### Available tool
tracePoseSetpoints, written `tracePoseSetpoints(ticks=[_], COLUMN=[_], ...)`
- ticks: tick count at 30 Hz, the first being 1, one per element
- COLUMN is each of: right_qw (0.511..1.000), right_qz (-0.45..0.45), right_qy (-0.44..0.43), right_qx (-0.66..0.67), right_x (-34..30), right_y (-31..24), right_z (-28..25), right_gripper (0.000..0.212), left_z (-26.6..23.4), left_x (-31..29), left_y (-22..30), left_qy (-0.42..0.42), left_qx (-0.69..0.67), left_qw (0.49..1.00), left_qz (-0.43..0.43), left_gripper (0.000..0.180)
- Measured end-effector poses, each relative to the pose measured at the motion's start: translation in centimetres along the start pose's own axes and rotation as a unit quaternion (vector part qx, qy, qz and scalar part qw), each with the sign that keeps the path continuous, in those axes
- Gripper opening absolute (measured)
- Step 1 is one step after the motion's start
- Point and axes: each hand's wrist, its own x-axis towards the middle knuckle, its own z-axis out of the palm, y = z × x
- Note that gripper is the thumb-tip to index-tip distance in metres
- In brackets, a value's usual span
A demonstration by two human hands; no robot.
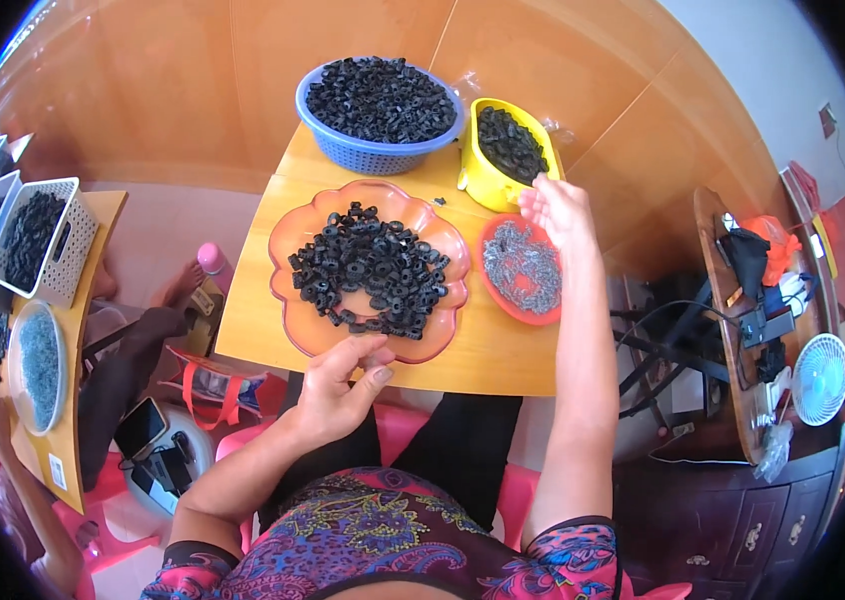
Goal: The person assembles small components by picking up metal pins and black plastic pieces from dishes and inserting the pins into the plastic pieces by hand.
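My left hand [341, 390] is at the near rim of a scalloped orange tray [288, 325], its fingers curled toward the thumb. What it holds, if anything, I cannot make out. Small black ring-like plastic parts [368, 265] are heaped in that tray. My right hand [560, 210] reaches to the near right edge of a yellow basket [488, 190], fingers bent together; anything between them is hidden. Black parts [511, 145] fill the basket. Just below the right hand, beside my forearm, lies a red plate [496, 300] of small grey metal pieces [523, 265].
A blue basket [373, 158] heaped with black parts stands at the back of the wooden table [243, 335]. To the left, another person's arm [38, 500] is at a second table [108, 240] with white baskets [68, 255]. A small fan [823, 378] is at right.
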Motion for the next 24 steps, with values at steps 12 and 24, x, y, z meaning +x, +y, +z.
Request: tracePoseSetpoints(ticks=[12, 24], right_qw=[0.807, 0.755], right_qz=[-0.116, -0.207], right_qy=[-0.069, -0.072], right_qx=[-0.574, -0.618], right_x=[-6.6, -6.7], right_y=[8.2, 10.2], right_z=[-5.9, -5.9], right_gripper=[0.017, 0.013], left_z=[-1.3, -6.5], left_x=[1.0, 6.7], left_y=[1.0, 1.9], left_qy=[0.047, 0.033], left_qx=[-0.02, 0.331], left_qw=[0.999, 0.943], left_qz=[-0.015, 0.029], left_gripper=[0.022, 0.016])
